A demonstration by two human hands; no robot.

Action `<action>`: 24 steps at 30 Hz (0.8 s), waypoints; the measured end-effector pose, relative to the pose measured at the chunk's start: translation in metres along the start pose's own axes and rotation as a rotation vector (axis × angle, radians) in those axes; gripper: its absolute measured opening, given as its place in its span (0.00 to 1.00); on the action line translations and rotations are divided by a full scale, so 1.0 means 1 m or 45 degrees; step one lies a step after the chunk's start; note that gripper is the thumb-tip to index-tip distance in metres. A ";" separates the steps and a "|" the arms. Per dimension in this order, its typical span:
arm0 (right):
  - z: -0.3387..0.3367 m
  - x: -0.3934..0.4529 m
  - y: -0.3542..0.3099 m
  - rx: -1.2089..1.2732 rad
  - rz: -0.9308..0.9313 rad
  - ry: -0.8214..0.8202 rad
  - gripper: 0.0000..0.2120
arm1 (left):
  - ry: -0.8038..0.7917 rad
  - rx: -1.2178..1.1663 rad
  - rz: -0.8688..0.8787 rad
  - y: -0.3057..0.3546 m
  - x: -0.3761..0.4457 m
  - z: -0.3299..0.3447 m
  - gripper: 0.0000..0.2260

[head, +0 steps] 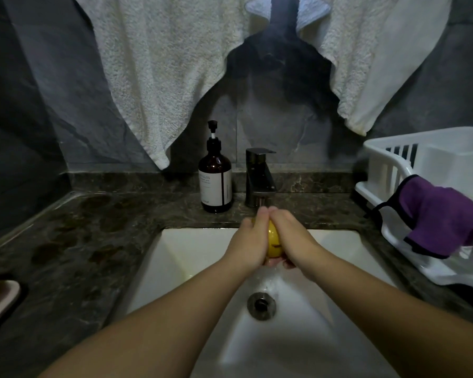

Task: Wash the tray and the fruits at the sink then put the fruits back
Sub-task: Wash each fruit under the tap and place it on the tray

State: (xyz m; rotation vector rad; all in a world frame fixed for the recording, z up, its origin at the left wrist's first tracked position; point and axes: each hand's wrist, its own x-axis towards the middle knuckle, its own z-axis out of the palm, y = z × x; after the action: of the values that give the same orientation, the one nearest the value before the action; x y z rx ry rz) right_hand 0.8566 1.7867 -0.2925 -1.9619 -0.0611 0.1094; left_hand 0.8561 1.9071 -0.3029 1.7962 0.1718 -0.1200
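A yellow fruit (273, 240) sits between my two palms over the white sink (191, 257), right under the dark faucet (258, 177). My left hand (250, 241) wraps its left side and my right hand (288, 236) wraps its right side, fingertips meeting on top. Water runs off below my hands toward the drain (261, 305). Most of the fruit is hidden by my fingers. At the far left edge a pale tray (0, 301) rests on the counter, only partly in view.
A brown pump soap bottle (215, 181) stands left of the faucet. A white dish rack (426, 170) with a purple cloth (443, 216) draped over it fills the right counter. White towels (159, 64) hang above. The dark marble counter (93, 236) shows wet patches.
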 end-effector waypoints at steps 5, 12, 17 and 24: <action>0.003 0.000 0.005 -0.231 -0.157 0.085 0.19 | -0.172 -0.145 -0.213 0.002 -0.008 -0.005 0.37; 0.001 0.002 0.008 -0.094 -0.071 0.046 0.16 | -0.163 -0.075 -0.137 -0.001 -0.006 -0.004 0.35; 0.000 0.004 0.001 0.171 0.193 -0.003 0.24 | 0.002 0.085 0.108 0.001 -0.005 -0.002 0.31; 0.003 0.004 0.005 0.111 0.152 -0.041 0.16 | 0.003 0.085 0.035 0.001 -0.004 -0.004 0.31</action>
State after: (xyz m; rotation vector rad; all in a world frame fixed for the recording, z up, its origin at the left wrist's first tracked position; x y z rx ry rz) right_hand 0.8601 1.7874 -0.2985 -1.8761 0.0393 0.2189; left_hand 0.8520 1.9099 -0.3000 1.8642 0.1466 -0.1052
